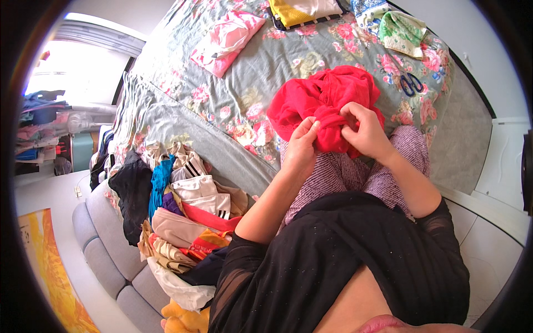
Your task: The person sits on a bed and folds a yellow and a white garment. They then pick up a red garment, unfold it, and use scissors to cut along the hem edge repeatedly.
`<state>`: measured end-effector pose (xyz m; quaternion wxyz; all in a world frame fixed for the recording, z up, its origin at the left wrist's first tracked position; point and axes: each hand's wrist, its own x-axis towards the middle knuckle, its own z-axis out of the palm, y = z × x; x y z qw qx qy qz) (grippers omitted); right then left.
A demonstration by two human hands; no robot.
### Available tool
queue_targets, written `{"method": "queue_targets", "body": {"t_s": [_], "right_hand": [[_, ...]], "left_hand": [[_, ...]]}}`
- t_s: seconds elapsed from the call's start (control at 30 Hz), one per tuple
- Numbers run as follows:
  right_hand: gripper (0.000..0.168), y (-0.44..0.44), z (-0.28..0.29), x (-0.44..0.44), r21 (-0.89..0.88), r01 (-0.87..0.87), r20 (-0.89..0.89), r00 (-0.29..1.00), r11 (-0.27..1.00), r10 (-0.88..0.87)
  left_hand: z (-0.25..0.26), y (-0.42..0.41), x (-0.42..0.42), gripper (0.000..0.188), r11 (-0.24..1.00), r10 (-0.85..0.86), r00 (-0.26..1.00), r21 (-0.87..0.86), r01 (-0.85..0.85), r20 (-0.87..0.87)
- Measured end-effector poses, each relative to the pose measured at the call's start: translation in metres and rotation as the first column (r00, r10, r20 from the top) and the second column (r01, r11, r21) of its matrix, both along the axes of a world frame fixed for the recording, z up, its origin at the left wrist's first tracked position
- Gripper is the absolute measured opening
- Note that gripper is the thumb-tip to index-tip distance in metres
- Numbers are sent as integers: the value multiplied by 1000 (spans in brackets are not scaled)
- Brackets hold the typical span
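Note:
A bunched red cloth garment lies over my knees and the edge of the bed. Part of it is gathered into a thick twist or knot in the middle. My left hand pinches the near left side of that gathered part between thumb and fingers. On the other side, my right hand grips the same fabric with curled fingers. Folds hide the garment's full shape, so its kind cannot be told.
Floral bedding spreads ahead, bearing a folded pink garment, a stack of folded clothes, a green-and-white towel and dark-handled scissors. To my left, a heap of mixed clothes lies by the grey padded headboard.

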<state>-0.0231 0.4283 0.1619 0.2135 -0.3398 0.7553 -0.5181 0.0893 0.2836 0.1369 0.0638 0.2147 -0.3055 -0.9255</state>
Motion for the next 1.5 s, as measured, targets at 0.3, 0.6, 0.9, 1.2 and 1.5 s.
{"method": "queue_targets", "body": {"t_s": [0.3,0.6,0.9,1.2,1.5], "right_hand": [[21,8,19,-29,-241,-8,877,427,970,221],[18,-1,39,-12,-339,-90,593,752,936,287],[20,2,17,27,-277,25,494,861,961,120],[23,4,17,24,-212,-201,409,870,956,274],[38,-20,12,28,-157,-283,-197,948,946,251]], "left_hand": [[13,-31,4,13,916,-31,999,-400,24,-12],[73,-19,8,17,-173,-13,953,-938,-300,-302],[52,4,21,9,-380,-89,992,-917,-118,-91],[32,-3,30,15,46,-182,960,-974,223,212],[66,-32,59,8,627,-123,991,-770,120,54]]}}
